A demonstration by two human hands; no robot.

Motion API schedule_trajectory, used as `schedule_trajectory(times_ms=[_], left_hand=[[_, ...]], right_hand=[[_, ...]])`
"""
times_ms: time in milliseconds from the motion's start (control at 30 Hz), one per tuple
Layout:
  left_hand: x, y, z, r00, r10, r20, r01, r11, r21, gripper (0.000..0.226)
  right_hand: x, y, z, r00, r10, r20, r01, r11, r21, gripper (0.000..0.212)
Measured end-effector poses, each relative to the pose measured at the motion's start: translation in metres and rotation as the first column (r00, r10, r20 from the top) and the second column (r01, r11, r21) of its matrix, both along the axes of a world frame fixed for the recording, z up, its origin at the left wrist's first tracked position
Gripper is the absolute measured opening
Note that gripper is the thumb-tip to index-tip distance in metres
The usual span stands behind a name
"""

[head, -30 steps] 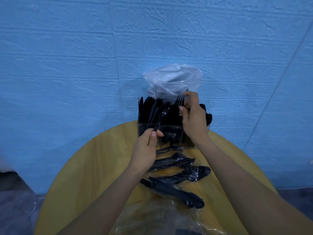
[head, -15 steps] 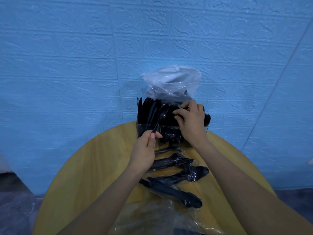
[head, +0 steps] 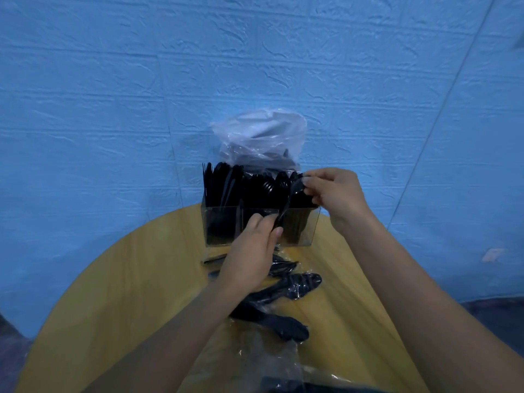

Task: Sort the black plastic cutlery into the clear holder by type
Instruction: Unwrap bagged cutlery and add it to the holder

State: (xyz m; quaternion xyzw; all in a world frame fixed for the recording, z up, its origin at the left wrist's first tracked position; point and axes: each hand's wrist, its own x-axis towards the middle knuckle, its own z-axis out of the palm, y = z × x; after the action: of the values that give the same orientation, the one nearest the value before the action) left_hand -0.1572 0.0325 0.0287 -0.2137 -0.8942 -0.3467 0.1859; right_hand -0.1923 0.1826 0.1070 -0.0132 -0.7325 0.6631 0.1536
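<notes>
Now the left hand (head: 253, 252) pinches the handle end of a black spoon (head: 287, 202), and the right hand (head: 336, 194) pinches its bowl end, just above the right-hand part of the clear holder (head: 310, 228). So the spoon spans the gap between the two hands, tilted, bowl up and away from the left hand, right at the holder's top edge.

The step in hand looks like passing the spoon across and dropping it in among its own kind. To do that well, one hand should let go first (probably the left, since the right is already over the holder), then the other steers the handle straight down into the compartment beneath it. Which type fills that compartment is hard to tell, as the black pieces blur together, so check the heads sticking up beside the right hand before letting go.

The holder is packed tight, so slide the handle into a gap rather than forcing it, and keep clear of the plastic bag (head: 259, 137) behind the right hand.

Below the left wrist, wrapped bundles (head: 286, 290) of cutlery lie on the bench (head: 119, 279), not yet sorted.
</notes>
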Motion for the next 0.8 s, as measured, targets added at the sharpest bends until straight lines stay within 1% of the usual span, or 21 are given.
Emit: schedule_trajectory(times_ms=[67,133,233,300,367,500,667,800], left_hand=[[-0.008,0.001,-0.001,1.000,-0.020,0.007,0.020,1.000,-0.005,0.045],[-0.017,0.001,-0.001,1.000,-0.010,-0.020,0.009,0.999,-0.051,0.044],[-0.025,0.008,0.001,0.995,-0.031,-0.096,0.012,0.980,-0.198,0.042],[-0.029,0.015,0.003,0.989,-0.044,-0.138,0.001,0.954,-0.300,0.046],[-0.035,0.019,0.002,0.984,-0.044,-0.173,-0.024,0.929,-0.370,0.050],[-0.042,0.018,-0.005,0.981,-0.023,-0.192,-0.069,0.884,-0.463,0.055],[-0.046,0.018,-0.006,0.978,-0.031,-0.207,-0.071,0.881,-0.468,0.051],[-0.045,0.015,-0.006,0.977,-0.042,-0.211,-0.066,0.875,-0.480,0.052]], right_hand=[[0.002,0.017,0.004,0.998,0.005,-0.060,-0.005,1.000,-0.007,0.014],[0.003,0.035,0.009,0.988,-0.011,-0.157,0.017,0.999,0.039,0.020],[0.006,0.055,0.015,0.954,0.003,-0.300,0.037,0.991,0.126,0.029],[0.008,0.061,0.018,0.925,0.042,-0.377,0.033,0.982,0.189,0.033],[0.007,0.061,0.017,0.899,0.086,-0.430,0.024,0.970,0.244,0.035],[-0.001,0.056,0.001,0.870,0.137,-0.473,0.015,0.953,0.302,0.035],[-0.015,0.048,-0.024,0.863,0.148,-0.483,0.041,0.932,0.360,0.027],[-0.030,0.039,-0.052,0.884,0.176,-0.434,0.057,0.879,0.474,0.023]])
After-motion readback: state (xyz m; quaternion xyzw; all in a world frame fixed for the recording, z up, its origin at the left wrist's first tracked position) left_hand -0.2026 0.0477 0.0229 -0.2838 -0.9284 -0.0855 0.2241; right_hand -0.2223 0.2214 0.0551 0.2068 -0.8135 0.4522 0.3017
